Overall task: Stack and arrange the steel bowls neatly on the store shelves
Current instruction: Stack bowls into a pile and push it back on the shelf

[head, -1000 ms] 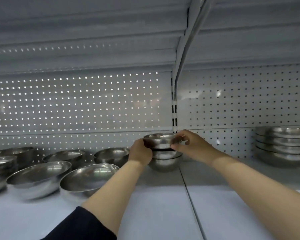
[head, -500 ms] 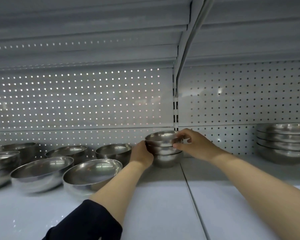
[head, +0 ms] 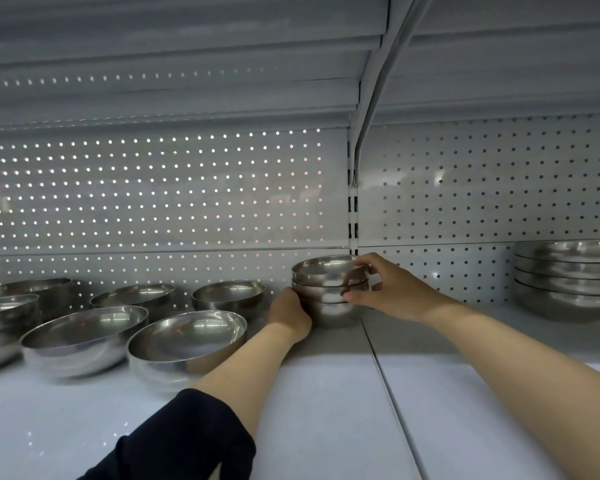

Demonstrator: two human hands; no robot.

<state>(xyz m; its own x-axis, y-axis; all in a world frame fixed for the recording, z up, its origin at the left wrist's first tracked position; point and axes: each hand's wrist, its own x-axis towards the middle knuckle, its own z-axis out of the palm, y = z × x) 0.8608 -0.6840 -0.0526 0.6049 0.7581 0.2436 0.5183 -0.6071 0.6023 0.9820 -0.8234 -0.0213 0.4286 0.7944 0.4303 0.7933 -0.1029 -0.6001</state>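
I see a small stack of steel bowls (head: 328,292) at the back edge of the shelf (head: 326,393) — near the middle. My left hand (head: 289,312) holds its left side. My right hand (head: 392,292) pinches its right side — thumb low, fingers on the top rim.

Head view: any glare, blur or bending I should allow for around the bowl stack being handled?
Head view: stack of small bowls sharp, mild highlights, gripped by left hand and right hand; bright light dots through the pegboard; upright post bowed by the wide lens; left-edge bowls smeared.
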